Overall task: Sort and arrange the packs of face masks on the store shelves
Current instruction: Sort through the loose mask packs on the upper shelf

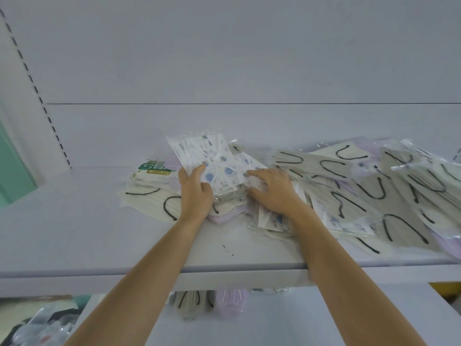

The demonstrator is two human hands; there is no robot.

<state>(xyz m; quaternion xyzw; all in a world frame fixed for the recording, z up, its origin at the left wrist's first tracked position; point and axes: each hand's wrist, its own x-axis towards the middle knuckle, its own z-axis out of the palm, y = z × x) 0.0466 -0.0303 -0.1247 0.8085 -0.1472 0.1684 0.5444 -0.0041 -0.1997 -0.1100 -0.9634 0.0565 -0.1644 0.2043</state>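
A white shelf [74,221] carries a loose heap of face-mask packs. My left hand [194,193] grips a stack of white packs with a blue cartoon print [212,156], tilted up at the heap's left part. My right hand [272,191] lies with spread fingers on more printed packs [252,181] just right of that stack. Beige packs with black ear loops [374,193] sprawl across the right half of the shelf. More beige packs [147,196] and a green-labelled pack [154,168] lie left of my left hand. Lilac packs [224,217] peek out under the pile.
The shelf's front edge [224,267] runs across the view under my forearms. Below it, another shelf holds beige packs [189,302] and lilac packs [230,302]. A slotted upright [37,91] stands at the far left. Clutter [37,325] lies at the bottom left.
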